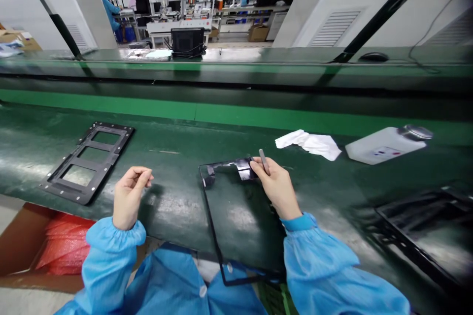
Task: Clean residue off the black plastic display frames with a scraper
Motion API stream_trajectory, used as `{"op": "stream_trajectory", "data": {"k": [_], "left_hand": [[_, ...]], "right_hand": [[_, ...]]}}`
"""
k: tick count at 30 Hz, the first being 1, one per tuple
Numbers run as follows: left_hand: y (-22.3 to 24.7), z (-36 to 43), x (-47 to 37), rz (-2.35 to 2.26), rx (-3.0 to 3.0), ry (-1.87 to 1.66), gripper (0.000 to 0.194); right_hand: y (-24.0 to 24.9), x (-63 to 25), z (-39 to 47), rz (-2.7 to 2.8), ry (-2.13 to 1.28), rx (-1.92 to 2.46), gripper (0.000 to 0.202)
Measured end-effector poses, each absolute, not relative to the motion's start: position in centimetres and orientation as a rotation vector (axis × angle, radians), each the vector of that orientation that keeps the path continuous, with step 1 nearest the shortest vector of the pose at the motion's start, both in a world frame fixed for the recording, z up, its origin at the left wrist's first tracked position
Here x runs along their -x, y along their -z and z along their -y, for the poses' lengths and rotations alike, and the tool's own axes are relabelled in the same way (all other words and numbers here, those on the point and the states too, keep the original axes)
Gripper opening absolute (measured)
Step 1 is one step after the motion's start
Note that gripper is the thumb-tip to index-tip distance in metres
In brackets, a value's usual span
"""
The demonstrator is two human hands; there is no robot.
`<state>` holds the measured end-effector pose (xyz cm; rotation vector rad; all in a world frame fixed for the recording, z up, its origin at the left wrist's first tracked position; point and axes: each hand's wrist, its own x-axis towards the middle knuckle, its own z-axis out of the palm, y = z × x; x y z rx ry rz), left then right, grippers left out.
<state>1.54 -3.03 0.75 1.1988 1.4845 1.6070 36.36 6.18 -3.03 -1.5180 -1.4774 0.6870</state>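
Note:
My right hand [275, 184] grips the upper right corner of a thin black rectangular frame [210, 211], with a small metal tool [263, 161] also between its fingers. The frame's lower edge hangs past the front of the green table, and the table shows through its middle. My left hand [131, 192] is raised to the left of the frame, apart from it, with fingertips pinched together; whether something small is between them cannot be made out. Further left, a black plate with three rectangular openings [94, 165] lies on the table.
White crumpled cloth [312, 143] and a white bottle on its side [386, 146] lie behind my right hand. Blurred black frames [424, 236] are at the right. A box with red wrap [64, 243] stands below left. A person in blue [110, 10] sits far back.

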Motion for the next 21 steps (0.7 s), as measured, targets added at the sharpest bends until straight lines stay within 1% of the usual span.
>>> {"op": "stream_trajectory", "data": {"k": [6, 10, 16, 21], "left_hand": [[-1.1, 1.3, -3.3, -1.481, -1.41, -1.338, 0.025], [-1.7, -0.8, -4.6, -1.485, -1.656, -1.203, 0.022], [-2.7, -3.3, -6.1, -1.672, -2.053, -0.945, 0.008], [-2.2, -3.9, -6.2, -1.728, -2.198, -0.866, 0.011]], "right_hand": [[2.8, -36.0, -5.0, 1.336, -0.903, 1.459, 0.042], [3.1, -35.7, -4.2, 1.198, -1.01, 1.446, 0.044], [4.4, -35.5, -3.9, 1.18, -0.969, 1.449, 0.046], [5.0, -35.9, -4.1, 1.228, -0.934, 1.455, 0.045]]}}
